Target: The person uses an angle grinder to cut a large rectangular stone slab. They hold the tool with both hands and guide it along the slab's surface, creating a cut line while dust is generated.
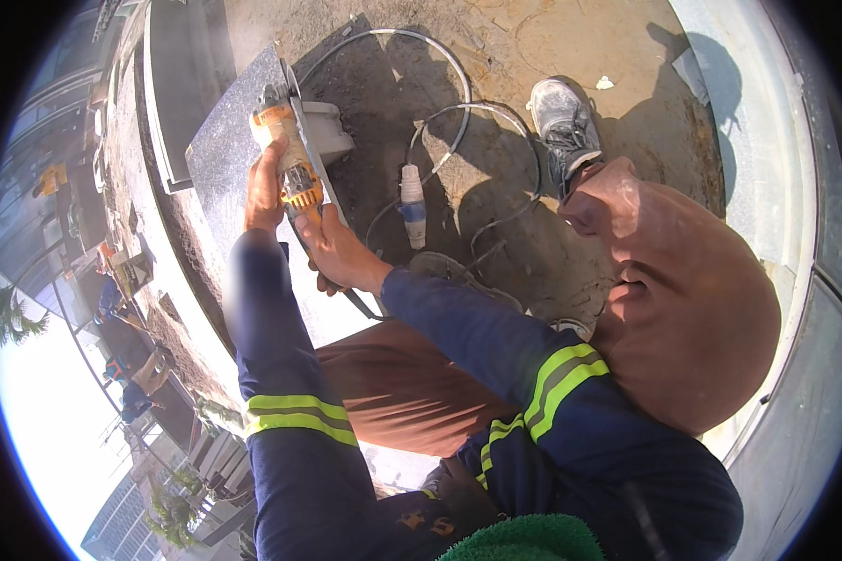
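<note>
A dusty yellow-and-black angle grinder lies along the edge of a speckled grey slab, its metal head toward the far end. My left hand is closed around the front of the grinder's body from the left side. My right hand grips its rear end, nearer to me. A dark cord hangs below my right hand. Where the grinder's disc meets the slab is hard to make out. Under the slab's right side sits a pale block.
A grey cable loops over the dusty ground beside a white-and-blue plug connector. My dusty shoe stands to the right, below my bent knee. Far left, other people work beside a building.
</note>
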Available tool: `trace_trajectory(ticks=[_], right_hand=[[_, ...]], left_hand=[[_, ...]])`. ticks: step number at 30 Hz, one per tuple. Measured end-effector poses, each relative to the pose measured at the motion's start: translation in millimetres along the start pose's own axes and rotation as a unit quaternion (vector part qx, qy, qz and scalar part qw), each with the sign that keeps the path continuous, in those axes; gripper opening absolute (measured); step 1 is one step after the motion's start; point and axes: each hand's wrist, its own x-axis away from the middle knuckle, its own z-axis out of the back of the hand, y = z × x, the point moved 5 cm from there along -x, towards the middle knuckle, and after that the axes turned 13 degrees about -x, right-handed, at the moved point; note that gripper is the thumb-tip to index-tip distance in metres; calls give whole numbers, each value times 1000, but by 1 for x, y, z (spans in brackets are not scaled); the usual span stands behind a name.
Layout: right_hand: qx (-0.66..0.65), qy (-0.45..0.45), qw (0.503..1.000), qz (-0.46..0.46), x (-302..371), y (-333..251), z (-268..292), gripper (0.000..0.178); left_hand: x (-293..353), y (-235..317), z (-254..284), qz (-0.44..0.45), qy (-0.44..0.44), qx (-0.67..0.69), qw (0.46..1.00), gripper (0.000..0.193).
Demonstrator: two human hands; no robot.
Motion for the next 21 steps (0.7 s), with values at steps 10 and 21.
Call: trace_trajectory(ticks=[10,21], right_hand=[[-3,4,1000,-16,4,-1,-2,65],[9,5,1000,-18,-2,-1,1,60]], left_hand=[[5,2,0,4,23,-5,1000,65],[-3,-5,6,-14,21,9,1000,65]])
